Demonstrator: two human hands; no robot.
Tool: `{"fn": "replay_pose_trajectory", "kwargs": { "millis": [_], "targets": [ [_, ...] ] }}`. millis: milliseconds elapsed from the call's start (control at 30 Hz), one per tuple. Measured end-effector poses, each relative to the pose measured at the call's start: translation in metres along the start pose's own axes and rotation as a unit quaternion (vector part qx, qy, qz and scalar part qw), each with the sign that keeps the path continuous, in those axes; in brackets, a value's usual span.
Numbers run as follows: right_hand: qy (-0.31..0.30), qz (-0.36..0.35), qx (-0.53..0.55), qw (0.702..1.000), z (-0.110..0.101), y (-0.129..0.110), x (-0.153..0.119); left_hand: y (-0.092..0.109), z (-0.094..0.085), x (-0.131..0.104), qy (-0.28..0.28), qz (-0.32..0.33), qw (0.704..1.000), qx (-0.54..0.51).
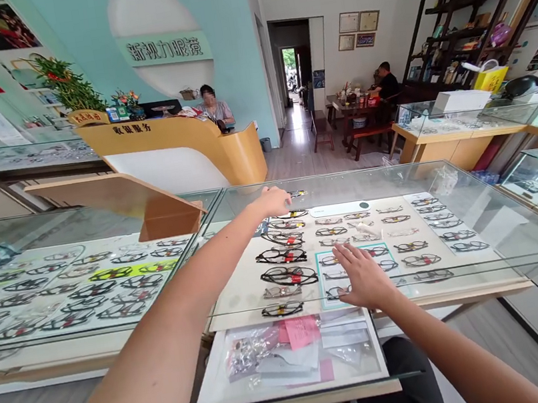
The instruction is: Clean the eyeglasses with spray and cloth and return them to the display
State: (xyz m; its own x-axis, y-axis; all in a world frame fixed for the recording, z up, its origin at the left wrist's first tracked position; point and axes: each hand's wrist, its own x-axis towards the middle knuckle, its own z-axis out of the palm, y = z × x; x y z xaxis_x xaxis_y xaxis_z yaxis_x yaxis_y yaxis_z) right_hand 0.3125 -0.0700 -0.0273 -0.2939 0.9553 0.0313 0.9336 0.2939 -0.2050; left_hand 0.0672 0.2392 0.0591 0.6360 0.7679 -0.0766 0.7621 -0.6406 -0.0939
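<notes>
My left hand (276, 200) reaches to the far side of the glass display case (416, 173), fingers curled together at one end of a pair of eyeglasses (297, 193) with a yellow tag. Part of this pair is hidden by the fingers. Nearer me, several dark-framed eyeglasses (289, 276) with red or yellow tags form a column. My right hand (363, 275) is spread with its palm down over the front of the case, holding nothing. Beneath it, a teal-edged card (322, 281) bears several more eyeglasses, partly covered by the hand.
Below the case, a white drawer (211, 388) is pulled out, holding papers and plastic bags. A brown board (96, 193) stands at the left over another case of eyeglasses. Farther off, one person sits behind a counter (242, 158) and another at a table.
</notes>
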Motion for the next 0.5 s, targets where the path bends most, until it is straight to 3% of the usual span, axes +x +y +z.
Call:
{"fn": "replay_pose_trajectory", "kwargs": {
  "millis": [233,500],
  "targets": [
    [0.003,0.004,-0.003,1.0,-0.001,0.0,-0.001,0.004,0.008,-0.03,-0.024,0.045,0.999,-0.017],
    [-0.008,0.015,-0.005,1.0,-0.002,0.0,0.0,0.01,0.018,-0.026,-0.001,0.047,0.999,-0.023]
  ]
}}
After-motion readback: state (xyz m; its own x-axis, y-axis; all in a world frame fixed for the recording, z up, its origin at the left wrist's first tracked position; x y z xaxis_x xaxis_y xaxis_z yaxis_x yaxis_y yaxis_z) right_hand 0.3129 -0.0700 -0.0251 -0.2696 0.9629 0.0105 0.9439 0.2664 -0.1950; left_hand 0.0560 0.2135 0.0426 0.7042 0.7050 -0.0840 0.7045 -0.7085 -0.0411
